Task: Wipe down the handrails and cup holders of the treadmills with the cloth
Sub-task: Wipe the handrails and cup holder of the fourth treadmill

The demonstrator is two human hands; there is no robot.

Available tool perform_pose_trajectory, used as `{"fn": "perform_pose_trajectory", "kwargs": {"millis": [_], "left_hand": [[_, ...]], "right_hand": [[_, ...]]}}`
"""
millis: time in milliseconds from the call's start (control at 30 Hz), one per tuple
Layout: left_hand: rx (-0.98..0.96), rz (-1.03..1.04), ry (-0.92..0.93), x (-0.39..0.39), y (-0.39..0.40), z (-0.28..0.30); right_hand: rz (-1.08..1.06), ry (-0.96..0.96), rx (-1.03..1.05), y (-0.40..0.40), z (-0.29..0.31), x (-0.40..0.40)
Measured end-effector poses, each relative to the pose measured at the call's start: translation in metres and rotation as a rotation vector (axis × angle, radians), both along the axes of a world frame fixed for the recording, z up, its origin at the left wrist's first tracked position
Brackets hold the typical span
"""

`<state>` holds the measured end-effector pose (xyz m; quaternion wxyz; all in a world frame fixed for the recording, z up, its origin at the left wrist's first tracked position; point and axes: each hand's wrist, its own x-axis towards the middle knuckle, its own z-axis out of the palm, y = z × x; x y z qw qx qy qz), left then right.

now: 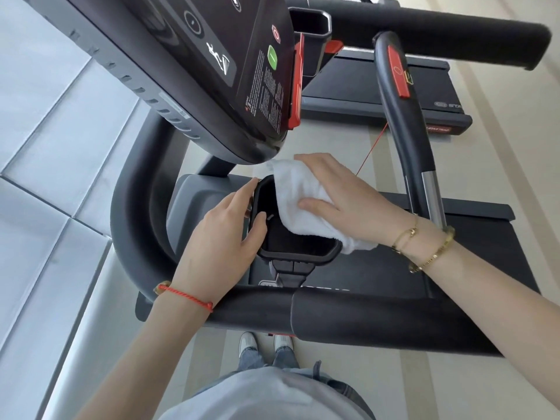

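A black cup holder (298, 256) sits below the treadmill console, in the middle of the view. My right hand (348, 195) holds a folded white cloth (298, 197) against the holder's right rim, thumb on top of the cloth. My left hand (225, 234) grips the holder's left rim, thumb inside the opening and fingers along the outside. The padded black handrail (348, 316) runs across just below both wrists. Part of the cloth hangs past the holder's lower right corner.
The console (194, 71) overhangs the holder at top left. A second cup holder (312, 25) shows at the top. A curved bar with a red stop tab (397, 74) rises at right. Another padded rail (439, 34) crosses the top right. My feet (266, 344) stand on striped floor.
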<state>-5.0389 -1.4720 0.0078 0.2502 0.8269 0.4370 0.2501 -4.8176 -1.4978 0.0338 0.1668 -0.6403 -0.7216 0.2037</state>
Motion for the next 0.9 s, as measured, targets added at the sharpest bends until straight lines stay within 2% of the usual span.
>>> {"fn": "perform_pose_trajectory", "kwargs": {"millis": [133,200,433,600,800,900], "left_hand": [[0.002,0.0,0.013,0.001,0.0,-0.001],[0.002,-0.003,0.015,0.001,0.0,-0.001],[0.018,-0.006,-0.011,0.0,0.0,-0.001],[0.007,-0.011,-0.003,0.0,0.0,-0.002],[0.033,-0.001,0.008,0.0,-0.002,-0.001],[0.033,0.004,0.014,0.0,-0.003,-0.001]], "right_hand": [[0.059,-0.259,0.068,0.031,0.006,-0.02],[0.053,-0.289,0.078,0.035,0.004,-0.023],[-0.062,-0.061,0.003,0.001,-0.006,0.01],[-0.005,-0.015,-0.069,0.029,-0.001,-0.002],[-0.194,0.17,-0.158,-0.003,-0.005,0.005],[-0.222,0.282,-0.207,-0.028,-0.005,0.002]]}}
